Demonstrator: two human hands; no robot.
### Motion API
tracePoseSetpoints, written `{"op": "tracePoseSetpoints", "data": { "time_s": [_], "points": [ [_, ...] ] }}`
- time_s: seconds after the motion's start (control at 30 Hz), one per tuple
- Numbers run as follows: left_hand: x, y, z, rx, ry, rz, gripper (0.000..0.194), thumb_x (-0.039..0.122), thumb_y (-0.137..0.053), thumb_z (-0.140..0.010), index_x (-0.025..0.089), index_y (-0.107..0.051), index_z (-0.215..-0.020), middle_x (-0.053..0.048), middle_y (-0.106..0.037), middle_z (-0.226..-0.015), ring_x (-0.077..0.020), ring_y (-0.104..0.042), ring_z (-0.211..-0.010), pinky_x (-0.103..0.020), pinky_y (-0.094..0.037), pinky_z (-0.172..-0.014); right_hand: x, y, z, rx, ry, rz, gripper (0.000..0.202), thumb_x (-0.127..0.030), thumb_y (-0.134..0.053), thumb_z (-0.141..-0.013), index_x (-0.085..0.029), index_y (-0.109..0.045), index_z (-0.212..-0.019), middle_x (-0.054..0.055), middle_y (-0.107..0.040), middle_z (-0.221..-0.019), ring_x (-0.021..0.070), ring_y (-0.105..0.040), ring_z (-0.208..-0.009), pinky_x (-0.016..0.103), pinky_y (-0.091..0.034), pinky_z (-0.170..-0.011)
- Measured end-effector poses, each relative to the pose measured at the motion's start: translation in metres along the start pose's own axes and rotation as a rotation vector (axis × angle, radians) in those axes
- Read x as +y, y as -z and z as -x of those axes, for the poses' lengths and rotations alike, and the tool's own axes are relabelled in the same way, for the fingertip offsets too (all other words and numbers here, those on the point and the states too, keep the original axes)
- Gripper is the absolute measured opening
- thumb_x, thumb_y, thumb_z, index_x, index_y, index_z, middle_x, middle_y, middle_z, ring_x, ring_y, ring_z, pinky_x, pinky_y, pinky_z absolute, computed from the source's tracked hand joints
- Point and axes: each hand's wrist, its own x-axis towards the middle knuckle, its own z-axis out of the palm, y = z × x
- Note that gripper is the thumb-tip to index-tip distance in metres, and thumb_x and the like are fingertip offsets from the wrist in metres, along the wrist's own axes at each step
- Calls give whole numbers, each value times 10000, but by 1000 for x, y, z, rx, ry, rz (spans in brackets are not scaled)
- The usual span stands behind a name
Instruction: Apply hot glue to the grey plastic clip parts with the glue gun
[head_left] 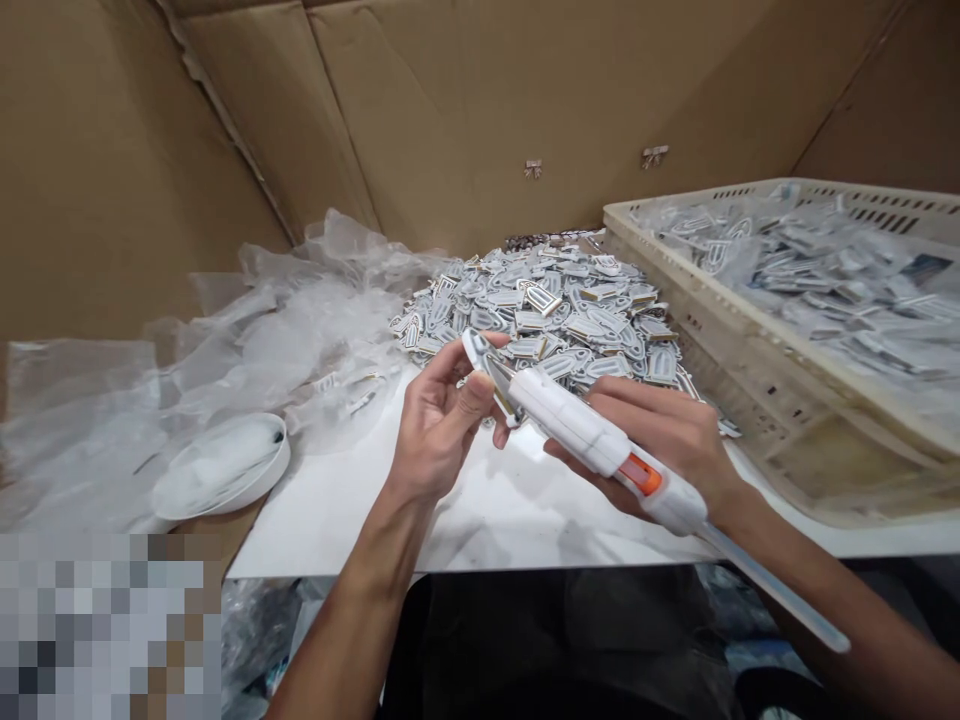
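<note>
My left hand pinches a small flat white-and-grey tag-like piece with a gold edge between thumb and fingers. In my right hand is a white hot glue gun with an orange window, and a clear glue stick sticks out of its back end. The gun's nozzle points at the piece and is right at its face; whether they touch I cannot tell. Behind both hands lies a heap of similar grey-and-white pieces on the white table top.
A cream plastic crate on the right holds many bagged pieces. Clear plastic bags pile up at the left, near a round white dish. Cardboard walls enclose the back, with two small bows stuck on.
</note>
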Motion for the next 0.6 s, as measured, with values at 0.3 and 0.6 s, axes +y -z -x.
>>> {"op": "tracePoseSetpoints", "data": {
  "time_s": [0.3, 0.6],
  "points": [
    [1, -4, 0, 34, -40, 11, 378, 474, -753, -936, 228, -734, -1222, -49, -632, -906, -112, -578, -606, -237, -537, -513, -4, -17, 0, 118, 28, 47, 260, -169, -608, -1004, -194, -457, -794, 20, -510, -744, 127, -438, -624, 273, -374, -589],
    [2, -8, -2, 43, -26, 79, 362, 442, -769, -931, 242, -708, -1227, -38, -644, -948, -107, -573, -638, -229, -538, -536, -5, -20, -2, 232, 64, 69, 279, -203, -741, -971, -180, -507, -820, 49, -576, -741, 144, -531, -651, 283, -412, -607]
  ]
}}
